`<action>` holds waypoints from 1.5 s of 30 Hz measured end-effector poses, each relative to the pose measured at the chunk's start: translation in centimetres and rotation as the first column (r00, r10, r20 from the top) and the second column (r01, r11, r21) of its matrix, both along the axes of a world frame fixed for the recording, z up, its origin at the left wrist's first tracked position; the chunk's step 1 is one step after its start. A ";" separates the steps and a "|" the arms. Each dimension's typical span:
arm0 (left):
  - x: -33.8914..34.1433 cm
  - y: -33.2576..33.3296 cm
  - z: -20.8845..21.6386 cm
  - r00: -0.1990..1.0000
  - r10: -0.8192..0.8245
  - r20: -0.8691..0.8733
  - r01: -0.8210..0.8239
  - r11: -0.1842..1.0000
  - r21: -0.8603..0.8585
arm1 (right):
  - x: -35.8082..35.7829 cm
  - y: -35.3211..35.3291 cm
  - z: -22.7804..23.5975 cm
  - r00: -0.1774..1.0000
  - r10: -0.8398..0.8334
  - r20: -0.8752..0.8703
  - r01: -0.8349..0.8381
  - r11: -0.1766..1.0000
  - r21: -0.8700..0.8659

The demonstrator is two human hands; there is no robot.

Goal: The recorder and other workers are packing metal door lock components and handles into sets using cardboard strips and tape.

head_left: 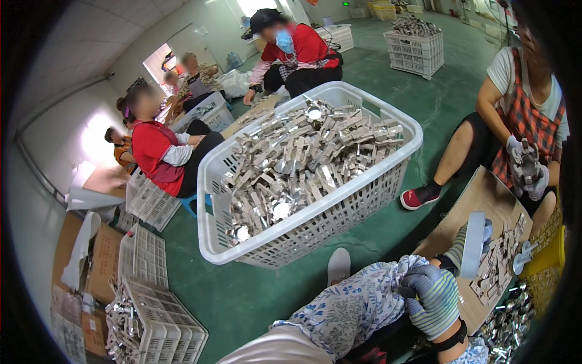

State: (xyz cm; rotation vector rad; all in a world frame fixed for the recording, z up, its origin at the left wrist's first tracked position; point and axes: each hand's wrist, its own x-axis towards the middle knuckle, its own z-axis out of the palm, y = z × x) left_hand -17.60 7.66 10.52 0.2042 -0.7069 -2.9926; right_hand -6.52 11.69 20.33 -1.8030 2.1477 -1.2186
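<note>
My left hand [459, 244], in a striped glove, reaches from a blue-and-white floral sleeve [345, 303]. Its fingers are closed round a long, light grey piece with rounded ends [473, 246], whose kind I cannot make out. My right hand [431, 298], gloved in blue, grey and yellow-green stripes, is bent closed beside the left sleeve. A small dark object [407, 292] shows at its fingertips, too little visible to name. Under the left hand lies a cardboard sheet [451, 221] bearing many flat metal pieces [500, 258]. Shiny metal parts [509, 324] are heaped beside my right arm.
A large white basket [309, 242] full of metal clamp-like parts [315, 158] stands ahead. A co-worker in a checked apron [533, 130] sits at right, gloved hands on metal parts. Other people sit at left and beyond. More crates [163, 327] stand lower left; a yellow container [548, 249] is at right.
</note>
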 end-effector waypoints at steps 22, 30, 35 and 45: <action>-0.1 -0.8 0.0 1.000 -0.028 0.003 0.029 1.000 -0.008 | 0.0 0.1 -0.2 0.999 -0.014 -0.048 0.015 1.000 0.021; 0.1 -1.0 0.0 0.999 -0.036 0.007 0.036 0.999 -0.014 | 0.0 0.1 0.2 0.999 -0.012 -0.041 0.013 0.999 0.033; 0.1 -1.1 0.1 0.999 -0.042 0.006 0.043 0.999 -0.016 | 0.0 0.0 0.4 0.999 -0.012 -0.041 0.012 1.000 0.024; 0.1 -1.2 0.0 0.999 -0.054 0.006 0.054 0.998 -0.019 | 0.2 0.0 0.4 0.999 -0.023 -0.036 0.024 0.999 0.031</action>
